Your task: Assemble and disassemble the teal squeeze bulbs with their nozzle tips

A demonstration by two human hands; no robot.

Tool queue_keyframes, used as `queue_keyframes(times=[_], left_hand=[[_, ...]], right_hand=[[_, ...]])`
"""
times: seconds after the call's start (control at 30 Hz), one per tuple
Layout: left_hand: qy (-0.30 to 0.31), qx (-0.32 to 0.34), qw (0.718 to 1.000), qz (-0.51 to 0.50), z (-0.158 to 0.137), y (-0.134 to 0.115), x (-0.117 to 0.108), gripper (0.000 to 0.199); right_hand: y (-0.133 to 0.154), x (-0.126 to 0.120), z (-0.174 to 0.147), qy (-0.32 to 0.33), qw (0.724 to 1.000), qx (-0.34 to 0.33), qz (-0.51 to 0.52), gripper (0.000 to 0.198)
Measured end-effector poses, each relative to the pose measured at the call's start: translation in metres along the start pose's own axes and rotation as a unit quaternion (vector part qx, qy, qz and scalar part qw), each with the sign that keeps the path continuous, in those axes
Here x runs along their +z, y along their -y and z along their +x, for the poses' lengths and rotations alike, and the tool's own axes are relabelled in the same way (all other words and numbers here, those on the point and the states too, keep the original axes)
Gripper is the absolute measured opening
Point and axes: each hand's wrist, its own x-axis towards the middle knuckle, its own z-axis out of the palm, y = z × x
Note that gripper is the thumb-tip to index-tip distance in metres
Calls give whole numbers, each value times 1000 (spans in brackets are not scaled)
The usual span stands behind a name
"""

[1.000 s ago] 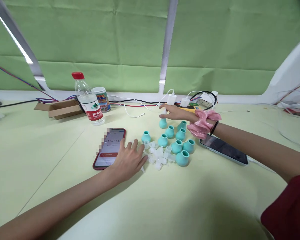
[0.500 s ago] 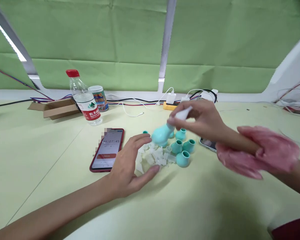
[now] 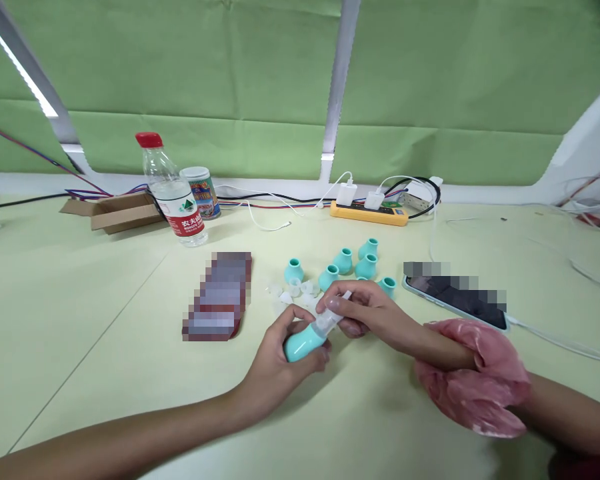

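Note:
A turquoise squeeze bulb (image 3: 303, 344) lies tilted in my left hand (image 3: 273, 367), whose fingers and thumb wrap round its body. A clear-white plastic nozzle (image 3: 327, 321) sits at the bulb's neck, pointing up and to the right. My right hand (image 3: 373, 308) pinches this nozzle between thumb and fingers. Just beyond both hands, several turquoise bulbs (image 3: 329, 277) stand with their open necks up. Small translucent plastic pieces (image 3: 286, 298) lie loose beside them, partly hidden behind my hands.
A phone in a red case (image 3: 219, 293) lies to the left, another phone (image 3: 453, 297) with a cable to the right. Behind stand a water bottle (image 3: 180, 210), a can (image 3: 203, 190), a cardboard box (image 3: 125, 215) and a yellow power strip (image 3: 370, 215). Pink fabric (image 3: 480, 380) circles my right wrist.
My left hand, open over the loose pieces before, has closed round the bulb. My right hand has brought the bulb and nozzle down and nearer, and still grips the nozzle.

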Motion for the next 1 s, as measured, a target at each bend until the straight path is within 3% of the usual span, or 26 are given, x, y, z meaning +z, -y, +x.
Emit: queue_keyframes(times=[0.1, 0.17, 0.27, 0.37, 0.43, 0.57, 0.6, 0.83, 1.0], left_hand=[[96, -61, 990, -86, 2, 4, -2, 25], [122, -66, 986, -94, 1, 8, -3, 26], [82, -38, 995, -53, 0, 14, -3, 24], [37, -24, 999, -19, -2, 18, -2, 23], [17, -21, 1000, -14, -2, 19, -2, 22], [-5, -33, 998, -47, -2, 19, -3, 22], [-8, -32, 998, -62, -2, 20, -3, 22], [-51, -12, 995, -83, -2, 24, -4, 26], [-58, -7, 994, -95, -3, 22, -2, 14]], right_hand=[[-1, 4, 0, 29, 999, 8, 15, 26], [-1, 7, -2, 35, 999, -8, -12, 25], [-1, 9, -5, 13, 993, -49, -107, 21], [-3, 10, -7, -14, 961, -96, -257, 19], [-7, 9, -7, -41, 913, -156, -374, 19], [-13, 4, -5, -86, 750, -319, -573, 21], [-14, 3, -5, -86, 725, -333, -597, 22], [-16, -8, 6, -87, 697, -199, -683, 32], [-19, -16, 10, -105, 689, -170, -697, 34]])
